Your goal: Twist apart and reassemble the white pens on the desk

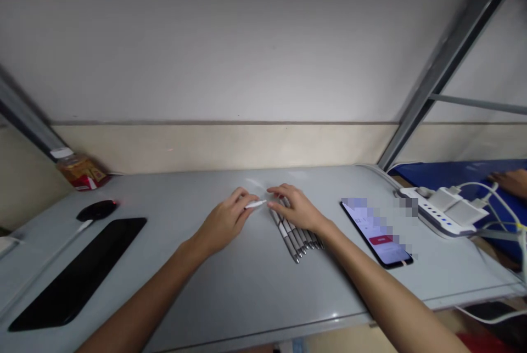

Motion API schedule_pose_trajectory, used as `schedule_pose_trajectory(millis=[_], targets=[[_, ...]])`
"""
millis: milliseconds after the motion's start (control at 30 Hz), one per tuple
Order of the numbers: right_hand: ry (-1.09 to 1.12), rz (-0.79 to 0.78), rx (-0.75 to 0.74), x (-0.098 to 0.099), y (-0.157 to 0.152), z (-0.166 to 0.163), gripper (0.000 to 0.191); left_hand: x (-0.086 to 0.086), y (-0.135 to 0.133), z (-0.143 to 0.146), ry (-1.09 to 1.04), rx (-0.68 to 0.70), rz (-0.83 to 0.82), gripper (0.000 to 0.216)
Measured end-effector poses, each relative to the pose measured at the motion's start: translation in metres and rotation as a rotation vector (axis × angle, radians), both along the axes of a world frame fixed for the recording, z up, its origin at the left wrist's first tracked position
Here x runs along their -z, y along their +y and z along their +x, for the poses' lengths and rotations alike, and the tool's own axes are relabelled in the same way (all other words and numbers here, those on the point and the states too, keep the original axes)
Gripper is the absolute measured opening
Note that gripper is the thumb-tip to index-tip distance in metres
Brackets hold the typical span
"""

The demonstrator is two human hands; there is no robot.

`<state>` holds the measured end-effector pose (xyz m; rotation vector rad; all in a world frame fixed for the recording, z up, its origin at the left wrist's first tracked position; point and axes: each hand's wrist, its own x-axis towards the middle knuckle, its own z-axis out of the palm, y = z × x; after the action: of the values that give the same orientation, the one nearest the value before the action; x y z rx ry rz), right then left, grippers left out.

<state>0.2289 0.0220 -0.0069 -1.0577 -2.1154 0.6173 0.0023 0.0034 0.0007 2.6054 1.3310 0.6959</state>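
Note:
My left hand [228, 216] is closed around a white pen [256, 205]. Only the pen's white end shows past the fingertips, pointing right; the rest is hidden in the hand. Just right of that end is my right hand [295, 207], its thumb and fingers apart and no object visible between them. Several white and grey pens [293, 240] lie side by side on the desk, partly under the right hand and wrist. Their silver tips point toward the front edge.
At right, a lit phone [381, 237] lies beside a white power strip [438, 213] with plugged-in chargers. A black mat [82, 270], a black mouse [96, 210] and a capped bottle [82, 171] are at left. Another person's hand [510, 181] shows at far right.

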Motion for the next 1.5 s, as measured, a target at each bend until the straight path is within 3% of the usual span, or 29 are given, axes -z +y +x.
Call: schedule_pose_trajectory(millis=[167, 367, 500, 600, 733, 900, 967, 1167, 1300, 1500], targets=[[0.055, -0.095, -0.076, 0.005, 0.003, -0.004, 0.041, -0.01, 0.004, 0.015, 0.042, 0.113, 0.066, 0.023], [0.25, -0.256, -0.001, 0.003, 0.008, 0.002, 0.043, 0.006, 0.017, 0.001, 0.068, 0.027, 0.187, 0.024], [0.29, -0.466, -0.095, -0.002, 0.008, 0.004, 0.049, 0.014, 0.021, -0.008, 0.157, 0.019, 0.348, 0.026], [0.298, -0.529, -0.138, -0.002, 0.005, 0.003, 0.05, 0.01, 0.019, -0.007, 0.201, 0.029, 0.428, 0.027], [0.285, -0.437, -0.141, -0.002, 0.001, 0.0, 0.047, 0.009, 0.014, -0.004, 0.203, -0.017, 0.455, 0.027], [0.175, -0.052, -0.064, -0.004, -0.002, -0.002, 0.032, 0.017, 0.013, -0.008, 0.057, -0.046, 0.215, 0.027], [0.177, 0.016, -0.048, -0.003, -0.001, -0.002, 0.024, 0.017, 0.014, -0.009, 0.0, -0.053, 0.104, 0.027], [0.102, -0.141, -0.03, 0.006, 0.002, -0.002, 0.028, 0.011, 0.011, -0.004, -0.048, -0.002, -0.01, 0.03], [0.154, -0.058, 0.008, 0.005, -0.001, -0.004, 0.017, 0.014, 0.01, -0.003, -0.02, 0.006, -0.006, 0.028], [0.105, -0.104, 0.003, 0.001, -0.003, -0.004, 0.02, 0.017, 0.012, -0.005, -0.027, -0.012, -0.024, 0.022]])
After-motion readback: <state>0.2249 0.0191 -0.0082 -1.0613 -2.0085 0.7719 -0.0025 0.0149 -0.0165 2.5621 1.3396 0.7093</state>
